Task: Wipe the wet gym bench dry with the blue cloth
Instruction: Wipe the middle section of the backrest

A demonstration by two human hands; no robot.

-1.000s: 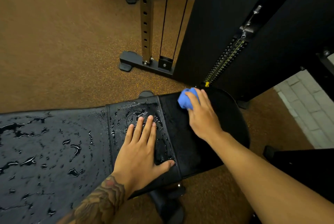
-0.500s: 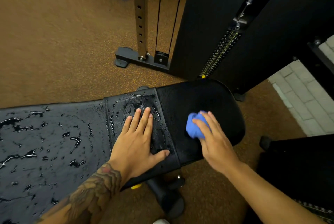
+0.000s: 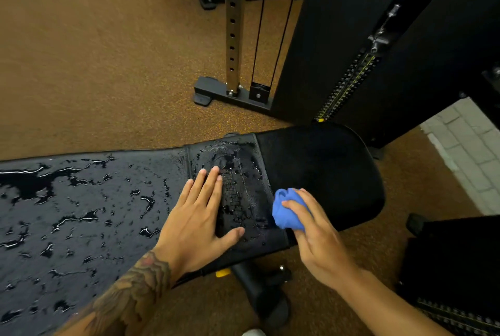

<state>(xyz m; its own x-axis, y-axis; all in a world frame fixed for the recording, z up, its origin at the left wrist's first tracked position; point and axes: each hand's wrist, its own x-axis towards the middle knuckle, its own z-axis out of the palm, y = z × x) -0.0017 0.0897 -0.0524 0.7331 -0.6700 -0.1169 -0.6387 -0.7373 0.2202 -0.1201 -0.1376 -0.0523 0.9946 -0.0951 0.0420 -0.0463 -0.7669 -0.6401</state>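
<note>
Balling the blue cloth (image 3: 288, 209), right hand (image 3: 318, 238) hides its underside on bench (image 3: 324, 162).

The right hand (image 3: 320, 238) grips a bunched blue cloth (image 3: 286, 209) and presses it on the black worktop (image 3: 324, 167) at the seam beside a wet panel. The left hand (image 3: 197, 223) lies flat, fingers spread, on that wet panel. Puddles (image 3: 81, 194) cover the long pad to the left.
</note>
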